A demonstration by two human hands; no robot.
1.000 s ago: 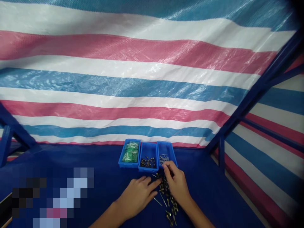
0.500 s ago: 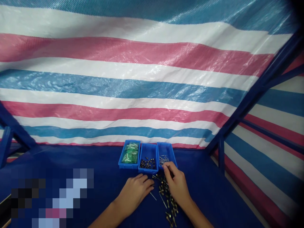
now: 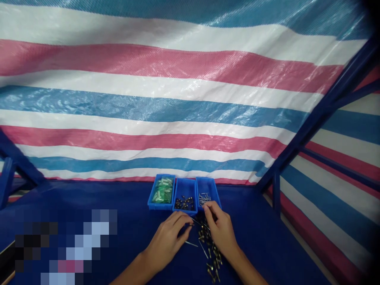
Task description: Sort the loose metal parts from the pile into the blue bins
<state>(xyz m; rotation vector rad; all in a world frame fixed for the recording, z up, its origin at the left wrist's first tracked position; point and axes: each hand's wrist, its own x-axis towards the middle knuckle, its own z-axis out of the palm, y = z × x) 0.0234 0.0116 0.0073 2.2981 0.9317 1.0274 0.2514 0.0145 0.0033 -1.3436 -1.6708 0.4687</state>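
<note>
Left hand (image 3: 165, 242) has crept up toward the trays, fingers (image 3: 183, 221) pinched narrow and seemingly on a thin metal pin (image 3: 196, 221). Right hand (image 3: 221, 231) hangs just beside it, fingers (image 3: 209, 209) drawn narrow; can't tell if they hold anything. Shiny loose pins (image 3: 211, 248) lie in a jumble at 6 o'clock from three blue plastic trays (image 3: 184, 196), on a smooth dark-blue worktop (image 3: 255, 237).

Single head-worn camera, facing forward and down from close above the left hand (image 3: 165, 242) and right hand (image 3: 221, 232), striped tarp (image 3: 178, 118) beyond.
</note>
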